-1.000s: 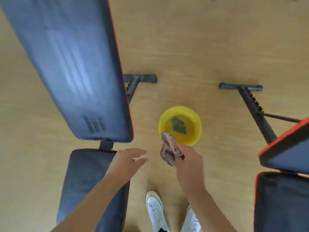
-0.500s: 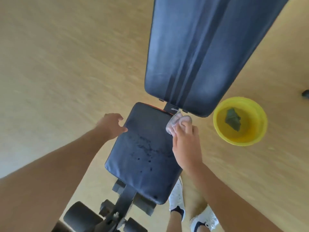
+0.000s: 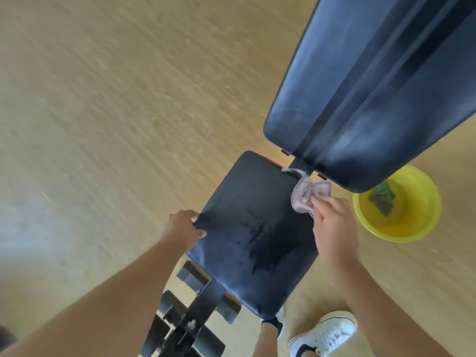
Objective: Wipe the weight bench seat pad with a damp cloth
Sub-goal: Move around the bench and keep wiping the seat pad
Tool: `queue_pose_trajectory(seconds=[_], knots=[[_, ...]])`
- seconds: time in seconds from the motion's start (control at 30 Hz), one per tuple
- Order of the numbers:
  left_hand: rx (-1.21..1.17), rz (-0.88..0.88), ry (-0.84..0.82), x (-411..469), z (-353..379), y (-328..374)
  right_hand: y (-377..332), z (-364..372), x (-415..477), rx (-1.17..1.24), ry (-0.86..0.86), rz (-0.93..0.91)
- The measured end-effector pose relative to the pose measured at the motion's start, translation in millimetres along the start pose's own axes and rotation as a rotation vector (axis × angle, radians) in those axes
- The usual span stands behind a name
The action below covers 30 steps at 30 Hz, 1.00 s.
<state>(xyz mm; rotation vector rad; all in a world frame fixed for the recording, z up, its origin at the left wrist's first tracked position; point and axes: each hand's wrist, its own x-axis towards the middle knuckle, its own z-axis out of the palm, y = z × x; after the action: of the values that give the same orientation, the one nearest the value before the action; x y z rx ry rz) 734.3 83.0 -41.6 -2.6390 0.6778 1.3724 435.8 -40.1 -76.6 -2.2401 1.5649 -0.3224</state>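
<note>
Seat pad (image 3: 253, 235) of the bench sits low in the middle of the view, dark blue, with wet drops and a dark wet patch near its middle. Closest to the person, a white shoe (image 3: 324, 332) stands on the wood floor (image 3: 103, 99) by the pad's near right corner. The left hand (image 3: 184, 229) curls its fingers over the pad's left edge and holds it steady. The right hand (image 3: 334, 228) is closed around a bunched damp cloth (image 3: 305, 193), which touches the pad's far right corner, right under the back pad (image 3: 373, 86).

I think the wiping is only starting, because most of the pad looks spotty. Next, the cloth should be pressed flat and pulled toward the near edge, then across.

The back pad hangs just over the far edge, so that corner is tight. A yellow bowl (image 3: 422, 222) with a green rag (image 3: 382, 198) in it sits near the right side; a big swing could bump it. On the left the floor is wide open.
</note>
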Motion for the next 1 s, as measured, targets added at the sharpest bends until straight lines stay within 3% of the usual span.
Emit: queue_pose_trajectory(seconds=[0.03,0.1,0.17,0.23,0.27,0.3,0.33,0.43,0.47,0.5,0.6,0.7,0.73,0.83,0.9,0.97,1.0], knots=[[-0.016,-0.007,0.024,2,3,-3,-3,2,2,0.005,0.051,0.087],[-0.045,-0.025,0.075,6,11,-8,-32,15,-24,0.065,-0.036,0.031],[-0.047,-0.038,0.12,7,14,-8,-63,29,-76,0.19,-0.303,-0.179],[-0.023,-0.039,0.154,9,15,-7,-74,25,-96,0.164,-0.527,-0.575],[-0.008,-0.04,0.167,10,15,-7,-70,22,-79,0.121,-0.555,-0.751],[0.009,-0.038,0.177,11,15,-6,-63,18,-49,0.037,-0.529,-0.776],[0.028,-0.031,0.183,12,15,-5,-58,10,-15,-0.009,-0.529,-0.627],[0.107,0.0,0.131,11,8,-1,-34,10,50,-0.066,-0.024,-0.144],[0.173,0.019,0.082,13,2,4,-38,18,44,-0.033,0.036,-0.059],[0.28,0.053,0.022,16,-6,10,-49,28,23,0.001,-0.017,-0.031],[0.687,0.257,-0.111,29,-27,32,-93,52,-70,0.184,-0.332,-0.384],[0.838,0.41,-0.217,41,-41,33,-83,49,-82,0.12,-0.393,-0.801],[0.784,0.413,-0.262,46,-46,25,-74,44,-59,0.093,-0.34,-0.75],[0.448,0.319,-0.448,55,-63,-14,-48,29,20,0.003,-0.07,-0.278],[0.221,0.258,-0.511,56,-61,-41,-52,29,32,0.047,0.012,-0.074],[-0.002,0.216,-0.466,53,-49,-59,-76,45,0,0.102,-0.001,-0.101],[-0.094,0.204,-0.404,51,-42,-64,-88,55,-24,0.135,-0.074,-0.247]])
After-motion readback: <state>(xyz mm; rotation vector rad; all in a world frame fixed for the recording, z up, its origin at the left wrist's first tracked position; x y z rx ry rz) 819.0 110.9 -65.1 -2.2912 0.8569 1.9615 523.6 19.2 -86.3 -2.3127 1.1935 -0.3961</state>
